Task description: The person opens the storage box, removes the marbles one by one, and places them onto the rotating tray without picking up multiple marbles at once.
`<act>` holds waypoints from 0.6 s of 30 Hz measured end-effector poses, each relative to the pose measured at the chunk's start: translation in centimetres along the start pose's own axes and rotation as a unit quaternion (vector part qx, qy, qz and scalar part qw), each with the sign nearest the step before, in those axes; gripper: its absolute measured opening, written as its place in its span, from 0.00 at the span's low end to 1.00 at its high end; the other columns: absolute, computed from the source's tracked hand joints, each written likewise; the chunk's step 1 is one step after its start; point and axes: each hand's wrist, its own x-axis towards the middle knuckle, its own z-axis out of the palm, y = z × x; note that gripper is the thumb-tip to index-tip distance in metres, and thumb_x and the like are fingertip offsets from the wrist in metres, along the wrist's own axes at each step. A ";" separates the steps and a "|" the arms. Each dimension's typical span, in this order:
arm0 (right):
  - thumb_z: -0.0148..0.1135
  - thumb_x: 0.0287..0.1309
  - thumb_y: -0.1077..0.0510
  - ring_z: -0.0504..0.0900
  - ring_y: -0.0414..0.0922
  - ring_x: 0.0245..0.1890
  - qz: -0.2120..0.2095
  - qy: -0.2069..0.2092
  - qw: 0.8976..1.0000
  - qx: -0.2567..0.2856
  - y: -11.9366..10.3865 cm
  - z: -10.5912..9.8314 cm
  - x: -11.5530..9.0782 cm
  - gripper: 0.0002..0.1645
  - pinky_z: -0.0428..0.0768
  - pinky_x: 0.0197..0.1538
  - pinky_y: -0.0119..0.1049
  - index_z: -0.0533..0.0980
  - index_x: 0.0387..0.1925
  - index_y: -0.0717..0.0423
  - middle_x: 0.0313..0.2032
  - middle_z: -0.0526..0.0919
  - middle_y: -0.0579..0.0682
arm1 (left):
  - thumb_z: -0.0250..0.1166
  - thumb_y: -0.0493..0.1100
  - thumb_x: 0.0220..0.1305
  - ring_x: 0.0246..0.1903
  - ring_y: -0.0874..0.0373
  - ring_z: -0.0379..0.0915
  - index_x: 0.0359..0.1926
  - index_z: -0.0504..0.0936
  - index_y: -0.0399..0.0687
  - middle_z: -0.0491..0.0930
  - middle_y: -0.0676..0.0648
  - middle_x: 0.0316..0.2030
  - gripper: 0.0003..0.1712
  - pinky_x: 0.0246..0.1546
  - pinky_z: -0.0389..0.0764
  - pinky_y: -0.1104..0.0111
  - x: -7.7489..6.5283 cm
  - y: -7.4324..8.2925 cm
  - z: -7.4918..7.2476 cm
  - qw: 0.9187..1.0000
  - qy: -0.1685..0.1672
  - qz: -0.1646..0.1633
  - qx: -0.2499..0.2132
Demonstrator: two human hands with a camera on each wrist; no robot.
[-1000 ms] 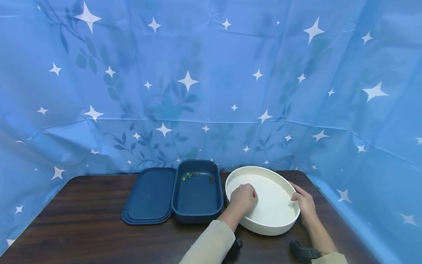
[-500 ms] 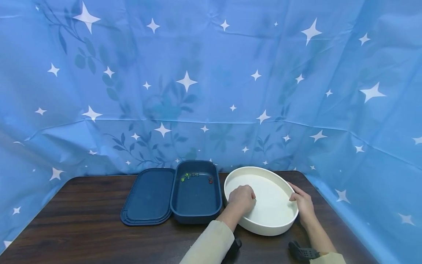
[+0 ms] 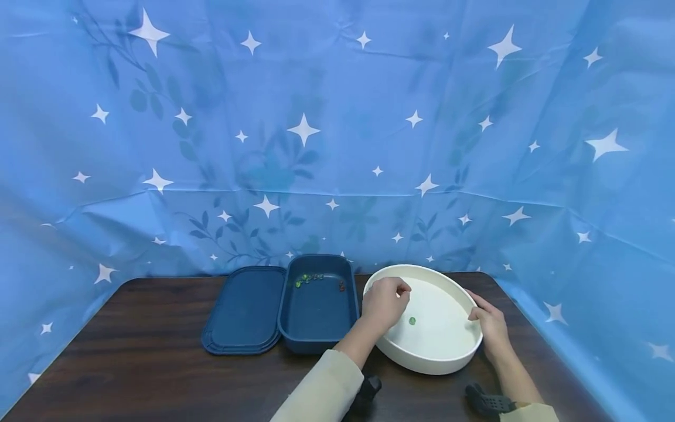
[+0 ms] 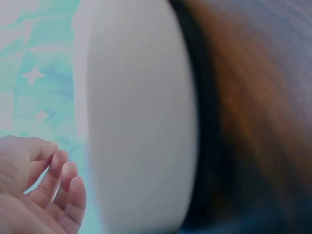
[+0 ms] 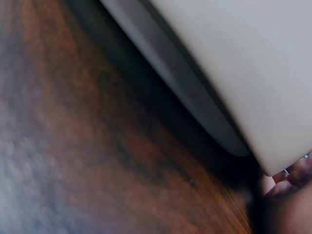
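A round white tray (image 3: 440, 316) with a raised rim sits at the right of the table. My right hand (image 3: 490, 328) grips its right rim, thumb over the edge and fingers outside. Over the tray's left part hovers my left hand (image 3: 387, 302), thumb and index fingertips together; whether something tiny is between them cannot be told. A small green bead (image 3: 412, 320) lies on the tray floor, below and apart from that hand. In the left wrist view, the left hand (image 4: 44, 187) has its fingers bent beyond the white tray wall (image 4: 141, 117).
A deep blue container (image 3: 319, 313) stands left of the tray, with several small green beads (image 3: 306, 278) and a few dark red ones (image 3: 341, 286) inside. Its flat blue lid (image 3: 245, 310) lies further left on the dark wooden table (image 3: 158, 351). A blue starry cloth (image 3: 337, 146) hangs behind.
My left hand has lifted off the tray floor and moved up and slightly left, uncovering the green bead. The right hand keeps its hold on the rim.
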 end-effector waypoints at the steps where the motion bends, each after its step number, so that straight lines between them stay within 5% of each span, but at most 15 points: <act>1: 0.42 0.54 0.70 0.60 0.60 0.76 0.000 0.000 1.000 0.000 -0.1 0.0 0.0 0.46 0.73 0.37 0.17 0.57 0.77 0.57 0.78 0.55 0.61 | 0.66 0.44 0.68 0.29 0.69 0.74 0.40 0.90 0.57 0.85 0.59 0.32 0.06 0.32 0.74 0.74 0.1 0.0 -0.6 1.000 0.003 -0.003 -0.005; 9: 0.42 0.55 0.70 0.62 0.58 0.73 0.001 0.003 1.000 -0.003 -0.1 -0.1 0.0 0.45 0.75 0.38 0.19 0.57 0.77 0.56 0.78 0.55 0.61 | 0.63 0.45 0.71 0.37 0.60 0.82 0.45 0.89 0.55 0.88 0.54 0.40 0.09 0.34 0.79 0.68 1.0 -1.6 -4.8 0.998 0.006 -0.037 -0.045; 18: 0.43 0.55 0.70 0.64 0.56 0.72 -0.001 0.001 1.000 -0.012 -0.2 0.1 0.2 0.45 0.76 0.39 0.19 0.57 0.77 0.56 0.77 0.56 0.60 | 0.63 0.45 0.71 0.38 0.59 0.81 0.41 0.89 0.57 0.87 0.52 0.41 0.08 0.32 0.79 0.66 1.9 -5.6 -6.1 0.992 0.021 -0.100 -0.081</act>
